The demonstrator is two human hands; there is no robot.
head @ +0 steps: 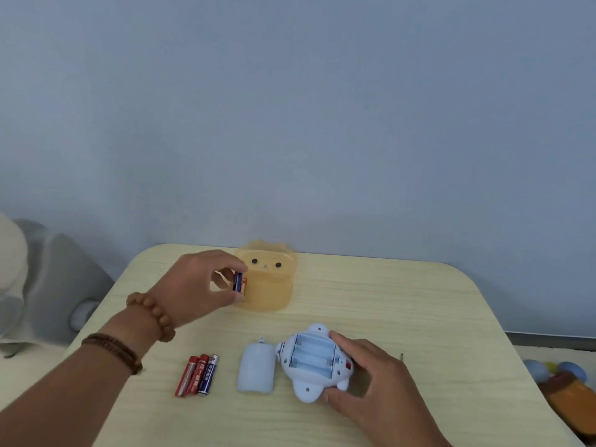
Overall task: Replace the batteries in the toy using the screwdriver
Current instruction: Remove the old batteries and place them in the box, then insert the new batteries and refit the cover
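Three batteries (197, 375) lie side by side on the table (403, 301), near its front left part, two red ones and one blue. Above them, further back, the left hand (190, 285) pinches a fresh battery (239, 282) between thumb and forefinger, upright, just in front of the orange box (271, 285) with a bear face. I cannot tell whether this battery touches the box.

To the right of the loose batteries lies the pale blue cover (256, 369), flat on the table and just beside the toy (314, 362). The toy lies on its back with the battery compartment open; the three slots look empty. The right hand (371, 379) grasps the toy from its right side, fingers curled around the edge, and keeps it steady. Something thin shows on the table beyond this hand; it may be the screwdriver, but it is too small to tell.

I judge that the step in hand is the filling of the compartment. The next move calls for bringing the held battery over to a slot and laying it in with the correct polarity.
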